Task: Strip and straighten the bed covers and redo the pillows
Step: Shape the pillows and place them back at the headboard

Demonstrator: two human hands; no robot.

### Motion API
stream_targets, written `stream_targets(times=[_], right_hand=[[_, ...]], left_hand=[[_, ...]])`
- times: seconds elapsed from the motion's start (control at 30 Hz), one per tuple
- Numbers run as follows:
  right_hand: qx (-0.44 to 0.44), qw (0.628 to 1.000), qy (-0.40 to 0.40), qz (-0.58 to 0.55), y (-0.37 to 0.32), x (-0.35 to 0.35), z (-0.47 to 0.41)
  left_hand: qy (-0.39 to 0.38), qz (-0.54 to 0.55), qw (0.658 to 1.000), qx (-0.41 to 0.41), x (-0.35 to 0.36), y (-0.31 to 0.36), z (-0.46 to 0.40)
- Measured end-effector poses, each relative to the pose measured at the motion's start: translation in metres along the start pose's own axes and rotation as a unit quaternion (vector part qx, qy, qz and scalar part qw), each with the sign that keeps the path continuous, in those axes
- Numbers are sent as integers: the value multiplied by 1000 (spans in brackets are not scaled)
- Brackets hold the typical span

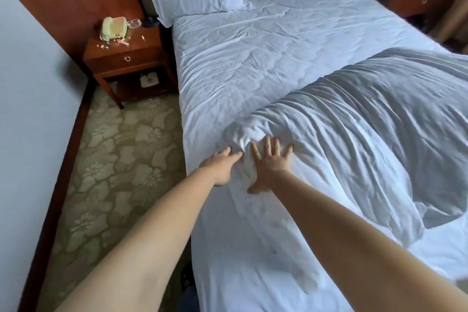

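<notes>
Pressing flat on the bunched duvet, right hand fingers spread; left hand pinching its corner.

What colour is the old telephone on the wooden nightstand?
The old corded telephone is cream-coloured with pale buttons, seen in the head view.

Two bare forearms enter from the lower edge, one from the lower left and one from the lower right, each uncovered from as far up as can be seen down to the wrist. No sleeve, cuff, watch, bracelet or glove shows on either arm. The left hand and the right hand are both bare, with no rings visible on the fingers.
</notes>
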State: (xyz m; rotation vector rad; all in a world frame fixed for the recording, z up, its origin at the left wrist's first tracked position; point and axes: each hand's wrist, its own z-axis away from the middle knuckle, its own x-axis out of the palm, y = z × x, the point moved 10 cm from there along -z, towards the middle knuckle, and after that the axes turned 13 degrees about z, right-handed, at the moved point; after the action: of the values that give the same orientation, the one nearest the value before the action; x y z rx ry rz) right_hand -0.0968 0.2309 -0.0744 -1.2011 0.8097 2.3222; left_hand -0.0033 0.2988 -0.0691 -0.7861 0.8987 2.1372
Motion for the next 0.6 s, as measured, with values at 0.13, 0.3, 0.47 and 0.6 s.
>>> stream_targets(times=[0.13, 0.3, 0.47, 0.6], right_hand=[[73, 997, -14, -22, -9, -1, -10], [210, 962, 109, -138, 14, -35, 3], [410, 841, 130, -328, 58, -47, 31], [441, 805, 150, -367, 58, -51, 35]], left_hand=[[9, 36, 997, 62, -11, -4, -29], [85, 63, 982, 156, -42, -20, -60], [84, 14, 971, 222, -61, -4, -92], [42, -38, 962, 267, -47, 22, -109]])
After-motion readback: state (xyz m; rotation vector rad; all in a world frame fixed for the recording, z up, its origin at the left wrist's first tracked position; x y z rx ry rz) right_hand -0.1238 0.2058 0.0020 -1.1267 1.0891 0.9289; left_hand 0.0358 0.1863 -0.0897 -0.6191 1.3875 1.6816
